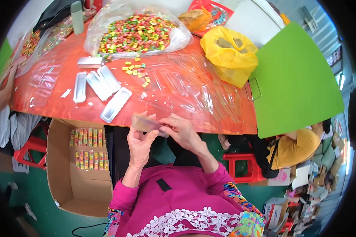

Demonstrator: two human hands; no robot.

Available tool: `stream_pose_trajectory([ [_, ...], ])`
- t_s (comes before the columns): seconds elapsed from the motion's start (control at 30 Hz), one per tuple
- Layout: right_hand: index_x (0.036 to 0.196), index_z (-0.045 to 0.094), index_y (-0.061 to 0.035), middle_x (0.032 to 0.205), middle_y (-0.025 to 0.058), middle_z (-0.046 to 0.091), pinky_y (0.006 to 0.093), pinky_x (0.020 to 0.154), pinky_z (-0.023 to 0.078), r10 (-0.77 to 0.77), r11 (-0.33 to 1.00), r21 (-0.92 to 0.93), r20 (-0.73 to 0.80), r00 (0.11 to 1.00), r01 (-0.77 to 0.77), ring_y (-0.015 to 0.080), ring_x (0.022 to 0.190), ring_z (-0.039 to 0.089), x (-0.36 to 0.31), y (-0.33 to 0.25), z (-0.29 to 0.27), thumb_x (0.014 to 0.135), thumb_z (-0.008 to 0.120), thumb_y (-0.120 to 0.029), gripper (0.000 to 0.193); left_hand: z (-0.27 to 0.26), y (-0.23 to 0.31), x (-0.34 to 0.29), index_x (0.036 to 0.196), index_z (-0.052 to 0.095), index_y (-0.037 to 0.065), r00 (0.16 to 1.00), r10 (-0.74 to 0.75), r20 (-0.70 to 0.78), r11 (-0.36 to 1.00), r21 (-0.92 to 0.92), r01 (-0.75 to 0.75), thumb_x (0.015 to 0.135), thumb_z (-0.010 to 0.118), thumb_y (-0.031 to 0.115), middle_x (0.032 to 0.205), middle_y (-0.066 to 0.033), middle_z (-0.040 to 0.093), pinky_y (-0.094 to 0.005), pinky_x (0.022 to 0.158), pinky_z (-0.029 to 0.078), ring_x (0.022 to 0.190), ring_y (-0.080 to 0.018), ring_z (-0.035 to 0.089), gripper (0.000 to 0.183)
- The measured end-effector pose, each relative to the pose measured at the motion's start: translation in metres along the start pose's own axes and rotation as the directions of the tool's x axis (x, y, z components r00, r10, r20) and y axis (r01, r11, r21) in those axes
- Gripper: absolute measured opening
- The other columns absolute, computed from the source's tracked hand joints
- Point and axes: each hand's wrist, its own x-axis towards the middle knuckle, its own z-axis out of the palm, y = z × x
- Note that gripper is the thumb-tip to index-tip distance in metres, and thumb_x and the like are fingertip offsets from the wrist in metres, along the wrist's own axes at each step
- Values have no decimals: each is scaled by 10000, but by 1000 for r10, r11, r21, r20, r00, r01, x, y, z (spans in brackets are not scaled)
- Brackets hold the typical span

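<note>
Just off the near edge of the red table (166, 122), my left hand (138, 144) and my right hand (182, 133) are together around a thin see-through plastic piece (146, 124). My left thumb and fingers clasp it from the left. The right fingers pinch its right end. Motion blurs the piece, so I cannot tell whether anything is inside. Beyond my left hand lie several shallow silver-white trays (116, 104). Small wrapped blocks (134, 72), mostly yellow, are scattered farther back. Flat clear plastic sleeves (209, 98) spread over the table's right half.
A clear bag heaped with colourful wrapped blocks (138, 33) stands at the back, near a yellow plastic bag (229, 55). At right is a green board (300, 83). A cardboard box (59, 173) at lower left holds filled packs (89, 160). People sit at both sides.
</note>
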Motion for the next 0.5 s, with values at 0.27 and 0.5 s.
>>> stream_pose_trajectory([
  [0.27,923,669,-24,850,87,619,326,620,483,-184,939,-332,-285,941,84,217,714,610,-10,-1,1,841,707,-66,100,16,-8,3,1368,452,12,999,0,-50,999,53,3,842,739,-2,1274,-133,594,-326,991,466,1132,-170,580,599],
  [0.5,1007,675,-10,822,96,642,281,629,470,122,991,89,-345,931,-97,147,720,607,45,52,-48,876,684,-111,166,5,-7,2,1358,468,18,992,-52,-117,997,57,59,837,748,15,1218,-114,613,-334,1000,452,1134,-166,571,592],
])
